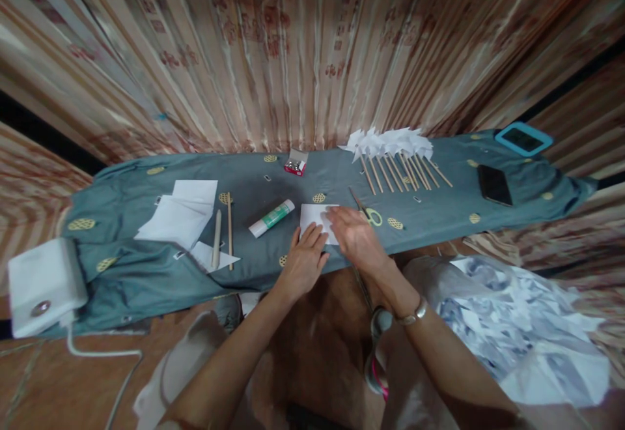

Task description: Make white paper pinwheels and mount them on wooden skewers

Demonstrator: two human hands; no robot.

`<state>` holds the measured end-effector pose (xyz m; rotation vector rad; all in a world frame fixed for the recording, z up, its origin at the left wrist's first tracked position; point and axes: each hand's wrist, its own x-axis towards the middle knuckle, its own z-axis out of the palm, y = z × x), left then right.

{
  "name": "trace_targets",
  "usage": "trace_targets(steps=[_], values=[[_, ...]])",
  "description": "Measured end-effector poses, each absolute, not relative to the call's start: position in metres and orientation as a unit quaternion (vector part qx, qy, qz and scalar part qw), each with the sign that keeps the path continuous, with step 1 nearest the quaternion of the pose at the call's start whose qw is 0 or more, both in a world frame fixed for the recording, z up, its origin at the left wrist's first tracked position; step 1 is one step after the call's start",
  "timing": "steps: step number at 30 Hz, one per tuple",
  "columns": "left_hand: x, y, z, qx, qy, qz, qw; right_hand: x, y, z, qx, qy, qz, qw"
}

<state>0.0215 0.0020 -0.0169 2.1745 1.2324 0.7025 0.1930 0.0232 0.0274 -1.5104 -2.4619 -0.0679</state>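
A small white sheet of paper lies flat near the front edge of the cloth-covered table. My left hand rests with its fingers stretched over the sheet's lower left part. Across its right side lies my right hand, flat with fingers extended, covering that edge. Just left of the paper is a green and white glue stick. Scissors with yellow-green handles sit beside my right hand, partly behind it. Further left are a thin wooden stick and a pale tapered tool on a paper triangle.
Loose white sheets lie at left, near a white box with a cable. A small open red box stands at the back. Several paper pinwheels, a phone and a blue-framed device are right. A bag of paper scraps stands below.
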Motion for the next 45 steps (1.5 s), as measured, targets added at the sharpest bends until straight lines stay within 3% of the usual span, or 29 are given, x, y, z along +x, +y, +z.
trace_targets(steps=[11,16,21,25,29,32,36,40,45], values=[[0.004,-0.003,-0.005,0.805,0.455,0.268,0.271,0.197,0.022,-0.021,-0.569,-0.798,-0.003,0.199],[-0.043,0.016,0.011,0.741,0.539,0.373,0.149,0.200,0.023,-0.023,-0.562,-0.795,0.045,0.223],[-0.075,0.037,0.003,0.732,0.616,0.261,0.125,0.202,0.021,-0.018,-0.568,-0.767,0.070,0.291],[-0.077,0.041,0.001,0.711,0.631,0.276,0.140,0.201,0.015,-0.009,-0.578,-0.742,0.090,0.329],[-0.061,0.027,0.017,0.614,0.607,0.405,0.300,0.193,0.003,0.004,-0.577,-0.678,0.219,0.400],[-0.039,0.004,0.029,0.523,0.520,0.438,0.514,0.179,-0.008,0.015,-0.523,-0.544,0.455,0.473],[-0.013,-0.024,0.033,0.454,0.424,0.401,0.673,0.162,-0.020,0.027,-0.395,-0.425,0.682,0.444],[-0.005,-0.033,0.035,0.363,0.398,0.410,0.736,0.156,-0.025,0.033,-0.370,-0.391,0.731,0.419],[-0.012,-0.030,0.038,0.348,0.421,0.397,0.737,0.161,-0.014,0.037,-0.392,-0.343,0.697,0.493]])
